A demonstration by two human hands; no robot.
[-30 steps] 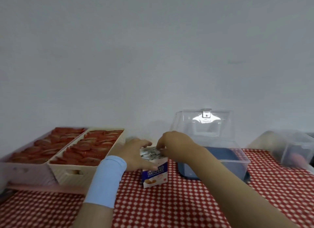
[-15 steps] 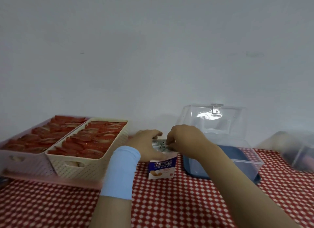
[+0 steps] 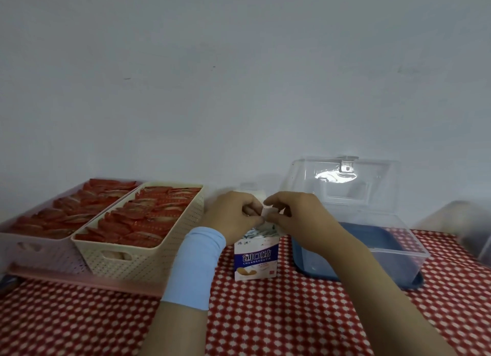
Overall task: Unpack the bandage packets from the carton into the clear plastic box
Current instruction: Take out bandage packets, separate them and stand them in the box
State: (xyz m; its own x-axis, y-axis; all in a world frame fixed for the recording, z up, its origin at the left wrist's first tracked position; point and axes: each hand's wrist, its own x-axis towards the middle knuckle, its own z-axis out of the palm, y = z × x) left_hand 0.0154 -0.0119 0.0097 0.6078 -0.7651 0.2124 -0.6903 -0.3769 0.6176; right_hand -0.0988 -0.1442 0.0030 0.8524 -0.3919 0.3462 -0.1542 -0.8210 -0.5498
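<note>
Both hands meet just above the open top of the bandage carton [image 3: 256, 258]. The left hand [image 3: 233, 215] and the right hand [image 3: 296, 217] have their fingers curled in tight, and the fingertips of both pinch a small white piece [image 3: 268, 212] between them; whether it is a carton flap or a packet cannot be told. The left fingers [image 3: 249, 204] touch its left edge, and the right fingers [image 3: 279, 199] close over its top and right edge. Directly under the fingertips the carton stands upright on the red-and-white checked tablecloth [image 3: 292, 316], with the bandage packets [image 3: 261, 232] showing at its mouth, inside it. Just to the right of the right fingers, behind that wrist, sits the clear plastic box [image 3: 398, 252], its lid [image 3: 342, 180] swung up against the wall and its floor blue. A light blue wristband [image 3: 196, 265] wraps the left forearm. Left of the left fingers stand a cream basket [image 3: 127, 265] and, beyond it, a pink basket [image 3: 32, 249], both packed with red packets [image 3: 148, 217].
</note>
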